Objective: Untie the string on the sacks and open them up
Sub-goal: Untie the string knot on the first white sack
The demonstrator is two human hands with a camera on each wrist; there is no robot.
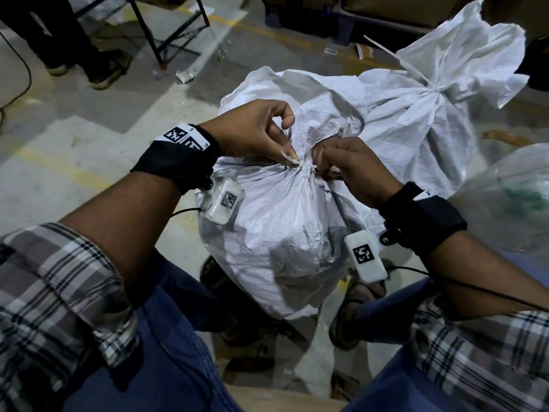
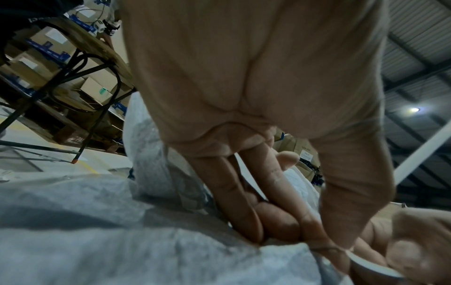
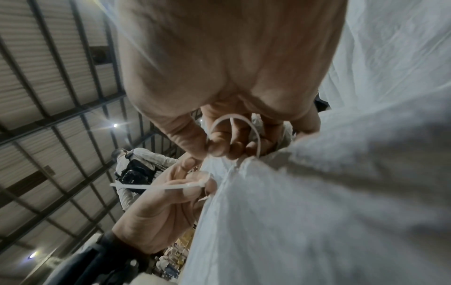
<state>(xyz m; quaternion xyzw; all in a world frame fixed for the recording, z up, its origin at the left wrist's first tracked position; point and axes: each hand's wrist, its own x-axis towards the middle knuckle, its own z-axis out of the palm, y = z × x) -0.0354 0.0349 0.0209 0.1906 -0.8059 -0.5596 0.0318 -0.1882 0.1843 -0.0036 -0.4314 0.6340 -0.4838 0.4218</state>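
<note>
Near white woven sack [image 1: 285, 233] standing on the concrete floor [image 1: 74, 114] between the knees, neck bunched and cinched with a white strap-like string [image 1: 300, 166]. Left hand [image 1: 252, 132] curled at the neck, thumb and fingertips pinching one end of the string. Right hand [image 1: 353, 171] also curled, fingers hooked into a loop of it [image 3: 234, 125] on the far side of the knot. Second tied sack [image 1: 430, 114] just behind, touching the first.

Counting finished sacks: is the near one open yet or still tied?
Still tied. The near sack has its neck bunched tight under the white tie, which both the left hand and right hand pinch.
</note>
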